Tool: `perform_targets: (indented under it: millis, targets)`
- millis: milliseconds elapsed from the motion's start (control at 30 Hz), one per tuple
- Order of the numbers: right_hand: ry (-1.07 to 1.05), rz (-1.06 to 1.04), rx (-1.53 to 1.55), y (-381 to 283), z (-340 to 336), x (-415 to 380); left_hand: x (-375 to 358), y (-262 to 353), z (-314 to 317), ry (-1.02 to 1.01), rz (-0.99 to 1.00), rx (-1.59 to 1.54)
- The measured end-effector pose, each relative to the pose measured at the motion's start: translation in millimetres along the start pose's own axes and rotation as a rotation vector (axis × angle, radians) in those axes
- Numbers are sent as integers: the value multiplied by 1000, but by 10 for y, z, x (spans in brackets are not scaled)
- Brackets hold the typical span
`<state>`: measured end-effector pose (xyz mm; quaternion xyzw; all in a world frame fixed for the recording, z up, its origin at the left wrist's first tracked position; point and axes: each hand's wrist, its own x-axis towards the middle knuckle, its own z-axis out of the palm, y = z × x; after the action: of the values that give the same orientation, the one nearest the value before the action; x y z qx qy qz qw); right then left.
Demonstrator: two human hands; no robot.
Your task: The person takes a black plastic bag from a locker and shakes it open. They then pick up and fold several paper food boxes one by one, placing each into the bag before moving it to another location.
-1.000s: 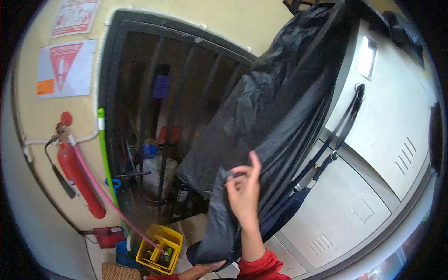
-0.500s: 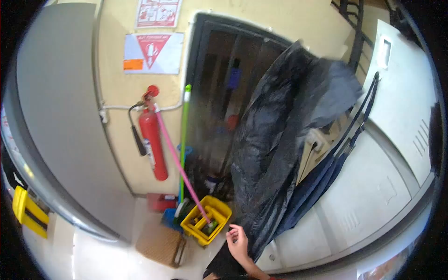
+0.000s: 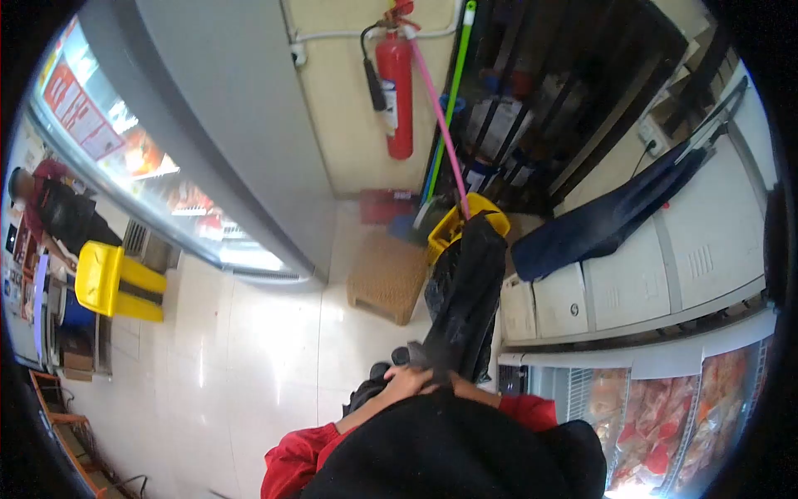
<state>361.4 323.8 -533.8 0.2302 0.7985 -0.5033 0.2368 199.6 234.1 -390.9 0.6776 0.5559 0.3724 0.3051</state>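
Black plastic bag [image 3: 467, 291]: before body, near floor [image 3: 274, 341] edge by lockers [image 3: 623, 287]. Likely light, limp, slippery; best hold: bunched near end. Left hand [image 3: 406, 382], right hand [image 3: 472, 391] there, fingers partly hidden, can't tell if pinching.

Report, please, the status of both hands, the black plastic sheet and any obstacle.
Left hand and right hand together at near end of black plastic sheet, grip unclear. Sheet stretches forward. Yellow bucket at far end, contact unclear.
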Motion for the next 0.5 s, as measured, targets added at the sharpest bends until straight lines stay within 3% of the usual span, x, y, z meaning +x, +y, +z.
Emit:
perform_targets:
  millis: [67, 167, 267, 333, 400, 467, 500]
  targets:
    - [-2, -63, -56, -211, -78, 108, -113, 46, -85, 41, -62, 40]
    - [9, -210, -147, -579, -330, 293, -190, 149, -284, 330, 23, -42]
    - [51, -444, -259, -1190, -677, 539, -406, 190, -504, 414, -296, -166]
    - [48, -554, -387, -1529, -812, 756, -515, 241, -745, 541, -352, -201]
    - [-12, -472, -666, -1510, -872, 1053, -717, 260, -872, 654, -436, -99]
    - [-201, -421, -343, -1173, -724, 1421, -860, 429, -1191, 861, -343, -102]
    - [-287, -378, -185, -992, -652, 1631, -1029, 519, -1324, 809, -454, -36]
